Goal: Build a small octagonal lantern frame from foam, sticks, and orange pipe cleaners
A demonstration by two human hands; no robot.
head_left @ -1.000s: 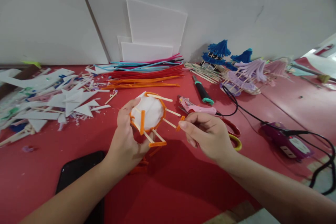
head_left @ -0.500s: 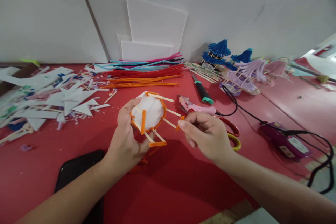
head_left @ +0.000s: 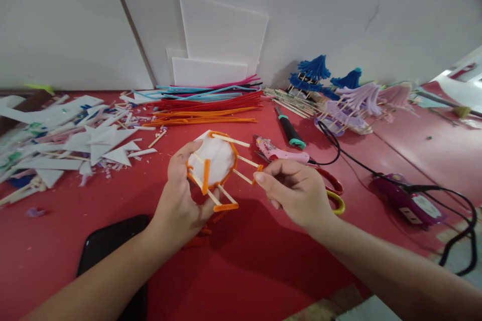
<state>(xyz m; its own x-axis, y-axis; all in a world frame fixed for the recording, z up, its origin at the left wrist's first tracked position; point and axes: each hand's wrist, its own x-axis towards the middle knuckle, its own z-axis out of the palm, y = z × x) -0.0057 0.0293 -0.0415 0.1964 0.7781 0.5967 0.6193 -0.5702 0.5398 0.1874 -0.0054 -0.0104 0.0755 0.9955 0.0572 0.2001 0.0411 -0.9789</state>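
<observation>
Over the red tabletop [head_left: 259,271] is the white, orange-rimmed stick frame [head_left: 216,160]. The left hand [head_left: 179,193] has its grip closed around the side; the right hand's [head_left: 297,188] grip pinches one small orange strip [head_left: 260,168], seemingly touching two stick ends [head_left: 246,161].

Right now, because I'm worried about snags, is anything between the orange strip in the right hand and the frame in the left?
Nothing visible stands between them: the orange strip, pinched by the right hand, is at the tips of two sticks on the white-based frame, which the left hand holds.
</observation>
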